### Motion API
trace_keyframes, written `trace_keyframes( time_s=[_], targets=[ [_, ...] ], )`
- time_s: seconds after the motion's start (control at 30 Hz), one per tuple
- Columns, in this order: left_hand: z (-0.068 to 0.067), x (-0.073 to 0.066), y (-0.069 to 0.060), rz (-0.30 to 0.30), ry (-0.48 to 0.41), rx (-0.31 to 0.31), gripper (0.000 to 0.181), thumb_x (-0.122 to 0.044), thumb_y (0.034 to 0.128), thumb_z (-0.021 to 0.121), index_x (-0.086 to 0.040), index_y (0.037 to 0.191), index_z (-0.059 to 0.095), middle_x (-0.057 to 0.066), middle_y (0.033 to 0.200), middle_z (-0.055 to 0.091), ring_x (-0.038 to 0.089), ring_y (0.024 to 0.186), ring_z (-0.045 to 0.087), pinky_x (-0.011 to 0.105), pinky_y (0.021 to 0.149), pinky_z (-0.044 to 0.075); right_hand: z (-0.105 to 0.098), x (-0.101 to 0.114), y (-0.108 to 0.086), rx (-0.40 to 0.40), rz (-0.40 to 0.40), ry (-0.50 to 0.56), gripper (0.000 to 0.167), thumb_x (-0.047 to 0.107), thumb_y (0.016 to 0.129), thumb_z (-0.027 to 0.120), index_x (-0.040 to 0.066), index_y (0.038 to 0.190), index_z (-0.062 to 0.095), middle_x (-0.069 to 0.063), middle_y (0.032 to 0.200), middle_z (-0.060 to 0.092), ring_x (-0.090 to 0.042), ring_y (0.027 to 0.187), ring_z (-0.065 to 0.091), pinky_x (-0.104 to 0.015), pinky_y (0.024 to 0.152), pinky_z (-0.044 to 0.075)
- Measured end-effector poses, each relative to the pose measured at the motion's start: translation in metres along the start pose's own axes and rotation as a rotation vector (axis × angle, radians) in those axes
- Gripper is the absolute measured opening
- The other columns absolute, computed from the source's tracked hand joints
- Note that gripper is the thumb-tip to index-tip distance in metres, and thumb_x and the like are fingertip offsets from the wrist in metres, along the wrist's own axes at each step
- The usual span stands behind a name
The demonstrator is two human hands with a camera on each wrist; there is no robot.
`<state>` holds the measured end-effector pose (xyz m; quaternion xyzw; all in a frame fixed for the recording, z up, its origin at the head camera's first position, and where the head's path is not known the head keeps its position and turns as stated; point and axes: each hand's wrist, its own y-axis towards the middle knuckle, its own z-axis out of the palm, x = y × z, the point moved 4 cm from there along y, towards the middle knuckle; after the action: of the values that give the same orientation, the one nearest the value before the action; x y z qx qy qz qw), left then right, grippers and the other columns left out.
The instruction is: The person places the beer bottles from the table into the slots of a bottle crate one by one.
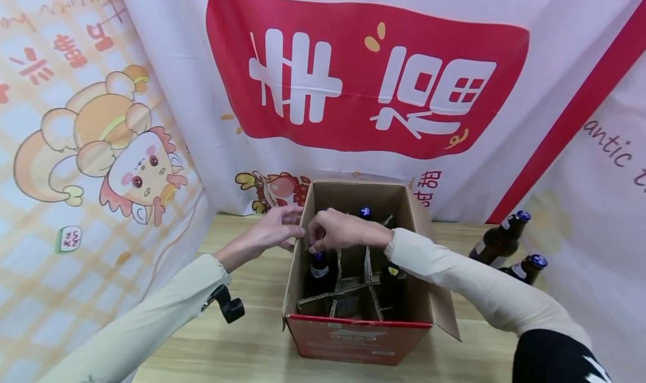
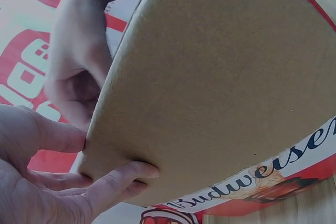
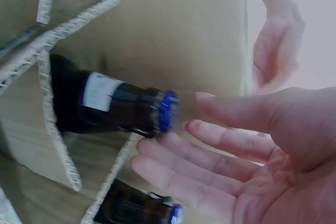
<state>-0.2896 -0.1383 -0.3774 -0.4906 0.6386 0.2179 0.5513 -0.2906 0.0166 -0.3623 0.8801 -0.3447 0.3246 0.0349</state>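
Observation:
A brown cardboard beer box [image 1: 353, 341] with a red front edge stands on the table, its top flaps folded outward. At its left side my left hand [image 1: 267, 231] holds the edge of the cardboard, thumb at the edge and fingers against the flap's face [image 2: 220, 77]. Inside the box's far left part, my right hand [image 1: 343, 229] hangs over a dark beer bottle [image 3: 110, 98] with a blue cap. Its fingers [image 3: 194, 174] are spread loosely beside that cap and do not enclose it. Cardboard dividers [image 3: 58, 38] split the inside; their lower parts are hidden.
Other capped bottles stand in the box, one at the back [image 1: 364, 211] and one at the right [image 1: 392, 271]. Two brown bottles stand on the table to the right, one farther back [image 1: 497, 240] and one nearer [image 1: 527, 270]. Printed cloth [image 1: 353, 80] hangs behind.

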Motion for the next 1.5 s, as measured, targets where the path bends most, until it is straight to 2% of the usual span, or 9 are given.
trace_keyframes(
  time_s=[0.17,0.33,0.53,0.7,0.83,0.93,1.17,1.4,1.5],
  targets=[
    [-0.002,0.004,0.0,-0.009,-0.021,-0.005,0.066,-0.002,0.0981,0.061,0.004,0.158,0.035,0.032,0.151,0.051,0.043,0.126,0.062,0.038,0.078,0.066,-0.009,0.007,0.0,-0.019,-0.034,0.017,0.007,0.009,0.096,0.075,0.006,0.09,0.074,0.001,0.075,0.069,-0.005,0.063,0.056,-0.017,0.057,0.048],
    [-0.001,0.005,0.0,-0.004,-0.035,-0.002,0.066,-0.002,0.0975,0.061,0.003,0.158,0.036,0.032,0.15,0.051,0.043,0.124,0.063,0.038,0.079,0.066,-0.023,0.008,-0.01,-0.026,-0.028,0.043,0.009,0.013,0.098,0.075,0.006,0.092,0.074,-0.005,0.079,0.072,-0.009,0.067,0.063,-0.023,0.064,0.058],
    [-0.001,0.005,0.002,-0.002,-0.024,-0.021,0.066,-0.002,0.0969,0.063,0.003,0.158,0.037,0.032,0.151,0.051,0.044,0.124,0.063,0.039,0.08,0.066,-0.053,-0.008,-0.03,-0.139,0.085,0.13,0.012,0.017,0.098,0.076,0.007,0.093,0.075,-0.006,0.085,0.076,-0.018,0.072,0.072,-0.041,0.073,0.067],
    [-0.001,0.005,0.002,-0.002,-0.018,-0.024,0.067,-0.002,0.0971,0.064,0.004,0.158,0.036,0.033,0.152,0.049,0.043,0.123,0.064,0.039,0.08,0.066,-0.066,-0.024,-0.046,-0.214,0.077,0.172,0.012,0.015,0.097,0.075,0.004,0.097,0.074,-0.009,0.089,0.077,-0.021,0.077,0.075,-0.041,0.074,0.067],
    [-0.001,0.004,0.001,0.008,-0.013,-0.018,0.067,-0.003,0.097,0.063,0.005,0.158,0.035,0.034,0.151,0.049,0.043,0.122,0.064,0.039,0.079,0.067,-0.071,-0.034,-0.061,-0.276,0.075,0.198,0.012,0.013,0.097,0.075,0.002,0.101,0.075,-0.013,0.092,0.077,-0.024,0.08,0.076,-0.046,0.076,0.067],
    [0.0,0.004,0.0,0.014,-0.011,-0.01,0.068,-0.003,0.097,0.063,0.005,0.158,0.034,0.035,0.15,0.049,0.044,0.123,0.063,0.04,0.079,0.067,-0.074,-0.043,-0.072,-0.329,0.09,0.218,0.012,0.012,0.097,0.076,0.001,0.103,0.075,-0.014,0.092,0.077,-0.023,0.08,0.075,-0.044,0.076,0.067],
    [0.0,0.005,0.0,0.015,-0.01,-0.011,0.068,-0.004,0.0979,0.063,0.005,0.158,0.034,0.036,0.152,0.046,0.046,0.125,0.062,0.041,0.081,0.066,-0.08,-0.068,-0.096,-0.443,0.096,0.255,0.014,0.007,0.096,0.075,-0.003,0.106,0.073,-0.019,0.094,0.076,-0.019,0.078,0.075,-0.029,0.071,0.066],
    [-0.001,0.005,-0.001,0.013,-0.008,-0.021,0.067,-0.004,0.0985,0.063,0.005,0.158,0.034,0.035,0.154,0.046,0.045,0.124,0.063,0.042,0.083,0.066,-0.083,-0.093,-0.121,-0.539,0.16,0.307,0.023,0.007,0.097,0.073,-0.007,0.115,0.07,-0.024,0.106,0.075,-0.013,0.081,0.075,-0.034,0.076,0.067],
    [-0.002,0.005,-0.002,0.009,-0.014,-0.022,0.067,-0.004,0.0983,0.063,0.004,0.158,0.035,0.033,0.153,0.047,0.044,0.124,0.063,0.042,0.084,0.066,-0.085,-0.102,-0.131,-0.583,0.148,0.325,0.025,0.005,0.098,0.072,-0.01,0.118,0.068,-0.029,0.11,0.074,-0.017,0.083,0.077,-0.034,0.077,0.067]
  ],
)
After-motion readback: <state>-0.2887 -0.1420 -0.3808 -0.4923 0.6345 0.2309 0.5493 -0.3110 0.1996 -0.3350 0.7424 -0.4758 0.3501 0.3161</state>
